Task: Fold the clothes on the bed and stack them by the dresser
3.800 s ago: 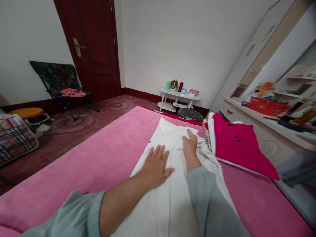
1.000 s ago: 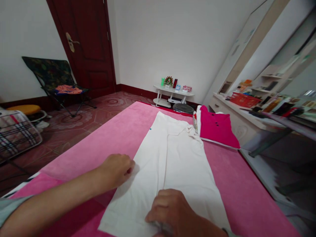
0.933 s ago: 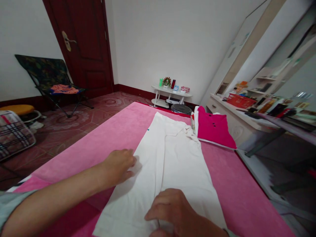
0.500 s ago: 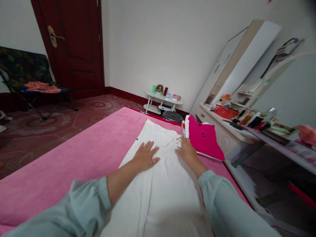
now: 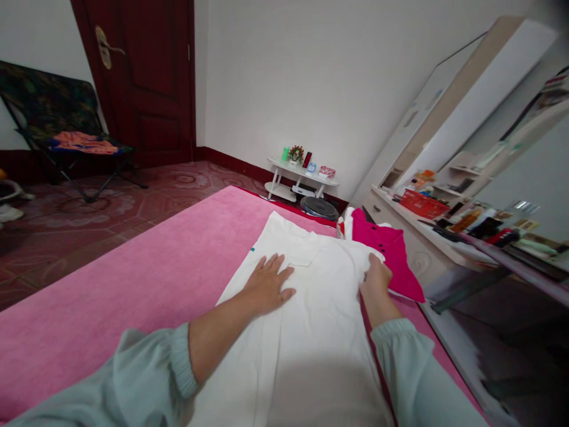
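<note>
White trousers or a similar long white garment point(image 5: 320, 320) lie stretched over the pink bed point(image 5: 178, 261), with the wide end away from me. My left hand point(image 5: 269, 286) rests flat on the garment's left part, fingers spread. At the far right corner my right hand point(image 5: 376, 279) is closed on the white cloth and holds its edge out to the right. Just beyond that hand lies a folded magenta garment point(image 5: 395, 255) with dark buttons, on top of other folded cloth.
On the right stands a dressing table point(image 5: 400, 219) with a red basket point(image 5: 424, 203) and several bottles. A low white stand point(image 5: 302, 176) is by the far wall. Toward the left are a folding chair point(image 5: 80, 130) with orange cloth and a dark red door point(image 5: 146, 83).
My right hand has moved right, drawing the garment's far corner out toward the magenta garment. My left hand stays flat on the cloth. The view has shifted slightly.
</note>
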Available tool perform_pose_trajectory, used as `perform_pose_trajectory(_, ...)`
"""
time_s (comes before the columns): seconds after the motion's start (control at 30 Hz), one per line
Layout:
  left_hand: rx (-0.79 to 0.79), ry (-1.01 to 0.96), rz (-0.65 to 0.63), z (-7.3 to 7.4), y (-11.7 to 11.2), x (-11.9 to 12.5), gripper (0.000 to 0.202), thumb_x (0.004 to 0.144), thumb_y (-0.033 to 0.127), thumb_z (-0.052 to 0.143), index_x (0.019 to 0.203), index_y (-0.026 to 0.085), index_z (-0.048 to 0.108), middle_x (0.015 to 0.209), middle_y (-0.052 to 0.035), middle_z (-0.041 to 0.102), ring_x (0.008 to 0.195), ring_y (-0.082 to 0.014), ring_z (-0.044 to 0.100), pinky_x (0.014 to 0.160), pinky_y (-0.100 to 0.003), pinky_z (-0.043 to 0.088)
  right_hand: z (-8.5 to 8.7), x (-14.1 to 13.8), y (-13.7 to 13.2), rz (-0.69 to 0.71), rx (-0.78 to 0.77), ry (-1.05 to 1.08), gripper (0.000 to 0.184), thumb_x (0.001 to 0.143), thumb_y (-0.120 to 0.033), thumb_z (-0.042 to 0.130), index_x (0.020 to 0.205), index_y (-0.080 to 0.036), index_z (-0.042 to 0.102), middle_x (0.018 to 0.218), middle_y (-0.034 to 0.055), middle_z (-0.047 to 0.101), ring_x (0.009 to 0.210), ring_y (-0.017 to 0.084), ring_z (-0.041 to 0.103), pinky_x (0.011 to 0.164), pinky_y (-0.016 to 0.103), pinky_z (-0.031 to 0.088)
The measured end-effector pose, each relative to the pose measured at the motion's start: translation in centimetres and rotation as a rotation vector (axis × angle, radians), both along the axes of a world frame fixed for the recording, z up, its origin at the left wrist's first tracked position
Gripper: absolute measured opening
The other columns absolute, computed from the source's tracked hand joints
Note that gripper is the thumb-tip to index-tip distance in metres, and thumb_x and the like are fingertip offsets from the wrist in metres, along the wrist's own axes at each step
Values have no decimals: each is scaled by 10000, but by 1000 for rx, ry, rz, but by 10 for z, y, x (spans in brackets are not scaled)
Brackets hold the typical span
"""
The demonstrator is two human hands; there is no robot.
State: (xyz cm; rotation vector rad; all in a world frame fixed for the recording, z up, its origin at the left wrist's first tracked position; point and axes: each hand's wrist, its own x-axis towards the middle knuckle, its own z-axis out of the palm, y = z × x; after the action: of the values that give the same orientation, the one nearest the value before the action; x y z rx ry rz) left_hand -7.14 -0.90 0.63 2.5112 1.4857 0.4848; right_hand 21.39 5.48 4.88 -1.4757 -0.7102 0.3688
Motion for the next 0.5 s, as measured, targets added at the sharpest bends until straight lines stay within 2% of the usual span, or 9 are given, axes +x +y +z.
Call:
perform_pose_trajectory(0.07, 0, -19, 1, 0, 0, 0, 603, 882, 574, 390, 1405, 274, 392, 1547, -83, 209, 1427, -273, 131, 1141, -493, 84, 2, -3, 2, -84, -25, 89, 161, 695, -285, 512, 657, -251, 360, 458, -88, 279, 406, 117, 313, 389, 254, 282)
perform_pose_trajectory(0.17, 8, -64, -20, 1, 1, -1, 591, 868, 561, 435, 1372, 254, 439, 1526, -112, 262, 1414, -288, 181, 1134, -505, 124, 16, -21, 11, -88, -13, 158, 151, 670, -200, 511, 675, -246, 368, 506, -74, 346, 445, 115, 372, 422, 255, 338)
perform_pose_trajectory(0.3, 23, -213, -47, 0, 5, -6, 527, 871, 509, 473, 1318, 232, 503, 1460, -135, 381, 1351, -291, 334, 1112, -504, 217, 33, -81, 27, 7, -1, 135, 85, 722, -188, 507, 798, -212, 475, 672, -25, 531, 619, 126, 511, 572, 261, 438)
perform_pose_trajectory(0.33, 27, -271, -48, 0, 6, -8, 510, 874, 481, 482, 1310, 218, 512, 1442, -137, 403, 1323, -281, 379, 1104, -480, 254, 36, -101, 29, 67, 3, 112, 116, 742, -203, 518, 857, -201, 505, 731, -12, 572, 678, 127, 536, 618, 258, 449)
perform_pose_trajectory(0.37, 34, -335, -49, -1, 8, -10, 496, 875, 451, 490, 1302, 200, 519, 1425, -139, 422, 1296, -270, 415, 1094, -449, 291, 39, -120, 29, 233, -5, 55, 180, 774, -233, 525, 948, -187, 517, 826, 10, 603, 772, 131, 556, 687, 262, 457)
perform_pose_trajectory(0.43, 55, -462, -57, -3, 11, -14, 462, 875, 397, 502, 1275, 168, 538, 1378, -139, 468, 1252, -247, 461, 1069, -393, 344, 47, -150, 24, 428, -25, 29, 228, 776, -329, 583, 947, -180, 572, 878, 21, 643, 856, 142, 583, 751, 268, 462)
perform_pose_trajectory(0.5, 80, -552, -65, -4, 15, -16, 418, 878, 361, 501, 1241, 161, 558, 1310, -128, 526, 1216, -233, 488, 1054, -375, 366, 56, -161, 9, 622, -52, 7, 261, 764, -401, 608, 911, -185, 614, 926, 24, 666, 905, 152, 603, 784, 281, 455)
